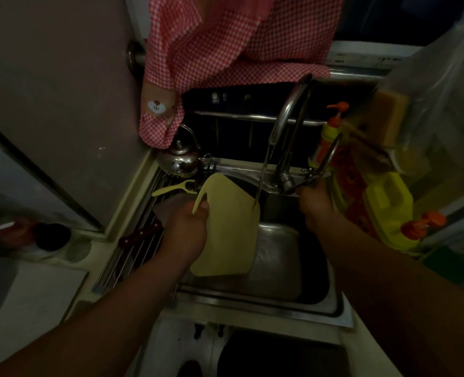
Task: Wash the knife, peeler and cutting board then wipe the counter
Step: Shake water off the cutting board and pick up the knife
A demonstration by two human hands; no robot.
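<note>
Holding: my left hand [186, 229] grips the board [230, 229] by its left edge, with my thumb hooked through the handle notch and my fingers hidden behind it.
Board: yellow, held tilted and nearly upright over the sink [252, 308], with its lower edge down near the basin's left wall.
Water: a thin stream [260, 180] falls from the tap [288, 118] and meets the board's upper right edge.
Right hand: my right hand [316, 205] is up at the tap's base, touching the lever [308, 183]. The light is dim and my fingers are hidden, so I cannot tell whether they curl round it or only press it.
Peeler: the yellow peeler [175, 187] lies on the rack [127, 268] left of the sink, just beyond the board's top corner.
Knife: the knife [141, 235] lies on the same rack, nearer me. Its dark riveted handle shows, and the blade runs toward my left hand.
Kettle: a shiny kettle [181, 159] sits at the rack's far end, in the corner.
Cloth: a red-checked cloth [211, 63] with a bear face hangs above the kettle.
Bottles: a pump bottle [331, 134] stands just right of the tap, and a yellow jug [388, 210] stands nearer me, right of the sink.
Counter: the pale counter [35, 308] lies left of the rack.
</note>
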